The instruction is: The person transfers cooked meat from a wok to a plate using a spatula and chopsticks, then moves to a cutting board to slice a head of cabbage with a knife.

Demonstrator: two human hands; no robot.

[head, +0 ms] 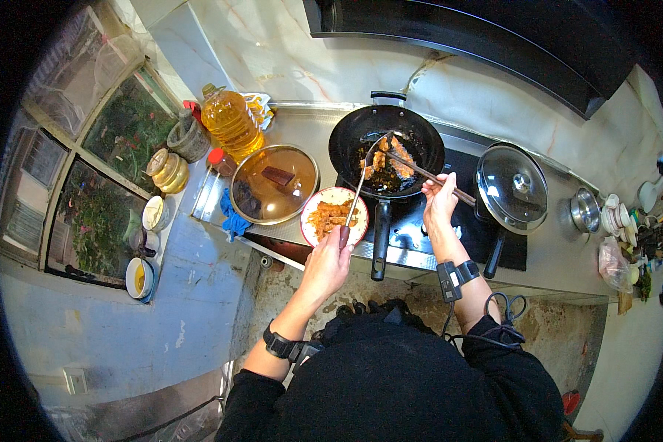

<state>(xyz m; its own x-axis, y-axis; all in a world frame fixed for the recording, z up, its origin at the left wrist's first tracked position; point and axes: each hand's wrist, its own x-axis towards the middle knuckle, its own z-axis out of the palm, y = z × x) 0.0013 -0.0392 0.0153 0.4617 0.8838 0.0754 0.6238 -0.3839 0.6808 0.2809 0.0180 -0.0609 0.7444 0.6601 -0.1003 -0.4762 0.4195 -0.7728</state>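
Note:
My left hand grips the dark handle of a metal ladle or skimmer, whose head dips into a black wok. With my right hand I hold wooden chopsticks, their tips among the food in the wok. Several browned fried pieces lie there in dark oil. Just left of the wok's long handle is a red-rimmed plate bearing a heap of fried pieces; the ladle's shaft crosses over it.
A large glass lid lies left of the wok, near a big oil bottle and a red-capped jar. To the right stands a lidded pan. Metal bowl and stacked dishes sit farther right. A range hood overhangs the back.

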